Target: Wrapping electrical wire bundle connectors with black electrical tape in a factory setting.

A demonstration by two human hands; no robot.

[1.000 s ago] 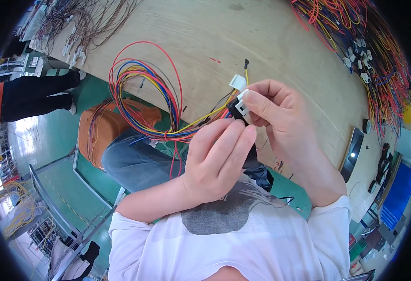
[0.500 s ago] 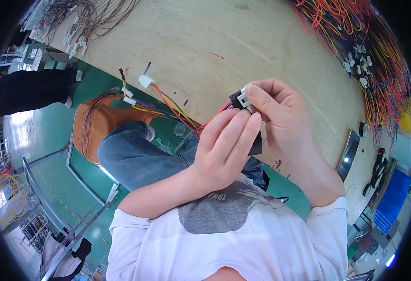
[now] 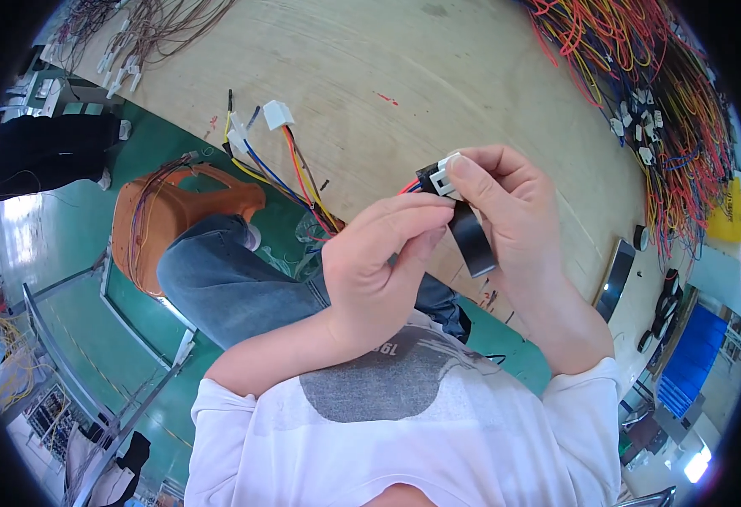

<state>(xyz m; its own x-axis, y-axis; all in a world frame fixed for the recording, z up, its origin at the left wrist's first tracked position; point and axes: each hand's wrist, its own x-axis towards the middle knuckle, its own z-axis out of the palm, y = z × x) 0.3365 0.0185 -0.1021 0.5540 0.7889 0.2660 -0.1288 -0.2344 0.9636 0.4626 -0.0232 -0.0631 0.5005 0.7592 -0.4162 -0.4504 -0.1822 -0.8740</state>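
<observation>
My right hand pinches a white plug connector between thumb and fingers. Red and blue wires run into its left end, where black tape is wrapped. A roll of black tape hangs just below the connector, beside my right palm. My left hand is at the left of the roll, fingers stretched out and thumb apart, fingertips close to the connector and the tape. Whether they touch the tape I cannot tell. The rest of the wire harness trails left behind my left hand, ending in white connectors on the table.
Wooden table ahead. Bundles of red and yellow wires lie at the far right, brown wires at the far left. A phone-like dark slab and tape rolls lie right. An orange stool stands left; a person's dark-trousered legs beyond.
My left hand has drawn back slightly and turned, its fingers now flatter, uncovering the tape roll. The harness's loose connectors have shifted further onto the table. My right hand keeps its pinch.
</observation>
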